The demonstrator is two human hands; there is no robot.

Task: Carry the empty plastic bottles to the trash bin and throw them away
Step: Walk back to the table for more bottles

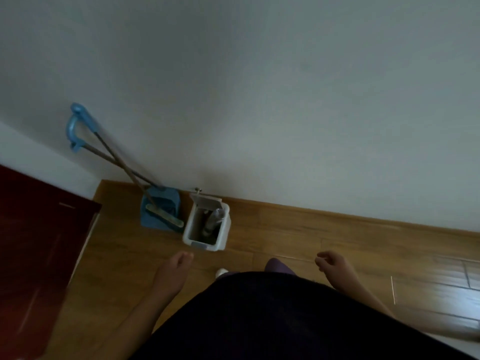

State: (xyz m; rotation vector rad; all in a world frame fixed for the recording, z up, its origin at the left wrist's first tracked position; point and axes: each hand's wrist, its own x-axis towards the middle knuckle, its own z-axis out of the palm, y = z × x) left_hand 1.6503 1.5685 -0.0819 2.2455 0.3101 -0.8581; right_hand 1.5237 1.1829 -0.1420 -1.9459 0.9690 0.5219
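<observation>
A small white trash bin (222,236) stands on the wooden floor against the wall, its lid tipped up at the back. A clear plastic bottle (214,220) leans upright inside it. My left hand (176,266) hangs just below and left of the bin, fingers loosely curled, holding nothing. My right hand (333,265) hangs to the bin's right, fingers loosely curled, also empty.
A blue dustpan (161,206) with a broom (166,220) leans on the wall left of the bin. A dark red door (33,242) fills the left side. Wooden floor (337,229) stretches right along the white wall. My feet show below the bin.
</observation>
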